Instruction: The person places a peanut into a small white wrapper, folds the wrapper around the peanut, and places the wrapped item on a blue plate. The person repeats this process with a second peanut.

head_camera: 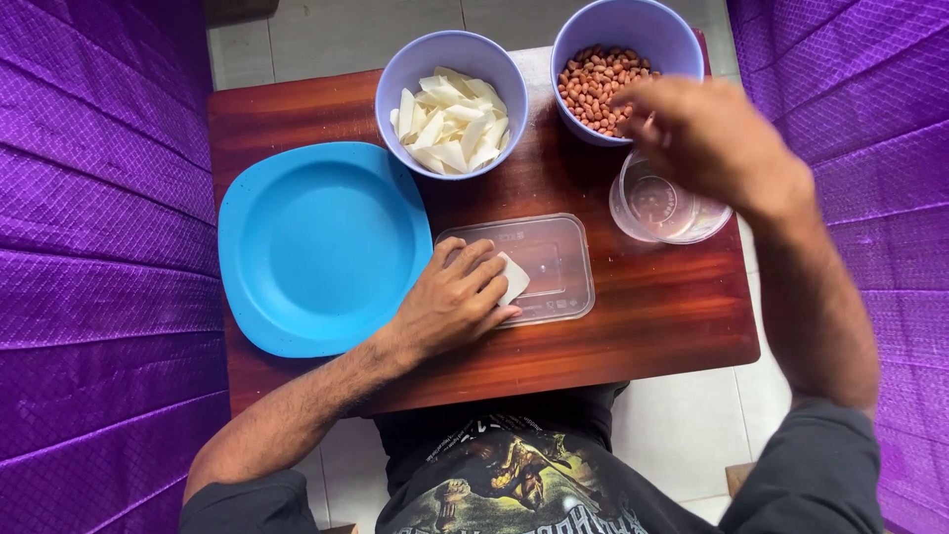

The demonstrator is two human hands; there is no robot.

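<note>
My left hand (457, 297) rests on a clear rectangular lid (549, 259) lying flat on the small wooden table (643, 326), with a pale flat white piece (514, 279) pinched under its fingers. My right hand (707, 133) hovers blurred over a clear plastic cup (660, 213) and the edge of a lilac bowl of peanuts (598, 84); whether it holds anything I cannot tell. Another lilac bowl (395, 74) of pale white strips (452, 119) stands behind the lid. A blue square plate (316, 242) lies to the left of my left hand.
Purple quilted upholstery (99, 247) closes in on the left side, and more purple upholstery (840, 89) on the right. Grey tiled floor (326, 30) shows beyond the table and beneath its near edge.
</note>
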